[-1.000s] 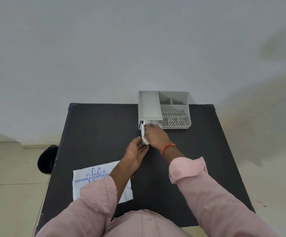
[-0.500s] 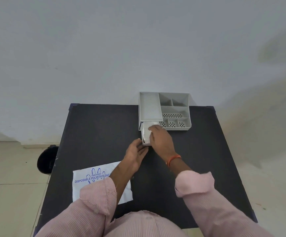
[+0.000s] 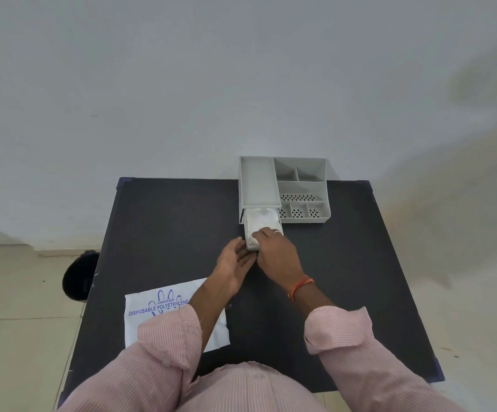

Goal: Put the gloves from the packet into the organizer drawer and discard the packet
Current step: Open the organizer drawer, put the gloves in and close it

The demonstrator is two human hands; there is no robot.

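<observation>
The grey organizer [image 3: 300, 173] stands at the table's far edge. Its drawer [image 3: 246, 233] is pulled out toward me from under the left section. White folded gloves [image 3: 262, 219] lie inside the drawer. My right hand [image 3: 277, 254] is hooked over the drawer's front end, its fingertips resting on the gloves. My left hand [image 3: 235, 260] is open, with its fingertips against the drawer's front left corner. The white packet [image 3: 158, 318], printed in blue with "DISPOSABLE POLYETHYLENE", lies flat at the table's near left, partly under my left forearm.
The black table [image 3: 354, 263] stands against a pale wall. A black bin [image 3: 77, 278] sits on the tiled floor just off the table's left edge. The organizer's right section has several small open compartments [image 3: 300, 211].
The drawer has come further out toward me, and the gloves now lie flat inside it. My right hand has drawn back with the drawer's front. My left hand has stayed by its corner.
</observation>
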